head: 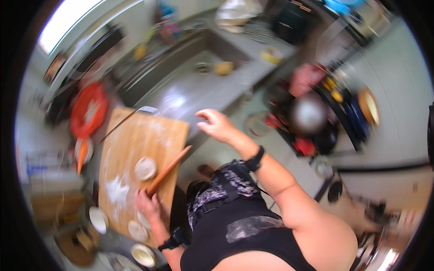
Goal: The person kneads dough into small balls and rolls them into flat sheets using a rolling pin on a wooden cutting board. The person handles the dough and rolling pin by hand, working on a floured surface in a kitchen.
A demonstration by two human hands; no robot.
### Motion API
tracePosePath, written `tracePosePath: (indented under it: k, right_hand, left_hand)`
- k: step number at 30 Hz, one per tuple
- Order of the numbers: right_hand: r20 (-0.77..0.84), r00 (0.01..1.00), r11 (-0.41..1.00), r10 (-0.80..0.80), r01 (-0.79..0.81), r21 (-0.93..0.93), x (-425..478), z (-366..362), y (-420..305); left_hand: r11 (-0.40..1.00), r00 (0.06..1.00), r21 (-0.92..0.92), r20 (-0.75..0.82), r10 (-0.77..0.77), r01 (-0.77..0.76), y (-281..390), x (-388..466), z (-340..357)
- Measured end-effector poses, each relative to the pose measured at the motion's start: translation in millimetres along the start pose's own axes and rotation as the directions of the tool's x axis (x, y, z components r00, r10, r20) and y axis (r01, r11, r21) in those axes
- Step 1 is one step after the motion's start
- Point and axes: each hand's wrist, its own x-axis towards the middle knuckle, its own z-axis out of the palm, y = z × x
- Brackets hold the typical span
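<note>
My left hand (146, 207) grips the lower end of a tapered wooden rolling pin (169, 168), which lies slantwise over the right side of a wooden cutting board (159, 135). Beside the pin rests a flat round of dough (145, 168), with a heap of white flour (117, 192) to its lower left. Another dough round (138, 231) lies near the board's lower end, below my left hand; one more behind the wrist is partly hidden. My right hand (217, 126) is raised off the board's right edge, its loosely bent fingers apart and holding nothing.
A kitchen knife (123, 123) lies across the board's upper left edge. A red basin (101, 98) and an orange spoon (81, 156) in a bowl stand left. White bowls (98, 220) flank the board's lower end. Beyond is a steel sink (149, 101); a blurred cookware rack (347, 135) stands right.
</note>
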Motion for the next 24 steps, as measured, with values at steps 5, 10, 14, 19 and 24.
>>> tracePosePath:
  k: [5, 10, 14, 19, 24]
  right_hand:
    - [-0.257, 0.964, 0.990, 0.063, -0.092, -0.103, -49.0, -40.4, 12.1]
    - [-0.419, 0.894, 0.966, 0.158, -0.228, -0.121, -138.6, -67.3, 26.1]
    - [-0.469, 0.846, 0.947, 0.256, -0.317, -0.056, -175.5, -85.2, 37.1]
    - [-0.588, 0.746, 0.924, 0.313, -0.381, 0.009, -222.1, -131.7, 57.0]
    - [-0.679, 0.649, 0.911, 0.345, -0.404, 0.077, -260.5, -201.1, 84.1]
  left_hand:
    - [0.994, 0.998, 0.087, 0.010, 0.068, -0.069, -12.4, 47.0, 29.2]
    - [0.977, 0.989, 0.154, -0.014, 0.150, -0.146, -63.1, 62.3, 35.7]
    - [0.966, 1.000, 0.259, 0.012, 0.009, -0.012, -70.7, 63.7, 7.0]
    - [0.973, 0.993, 0.201, -0.006, -0.116, 0.115, -22.6, 69.6, -15.0]
    - [0.991, 0.975, 0.066, -0.181, 0.129, -0.119, 28.2, 82.6, -25.6]
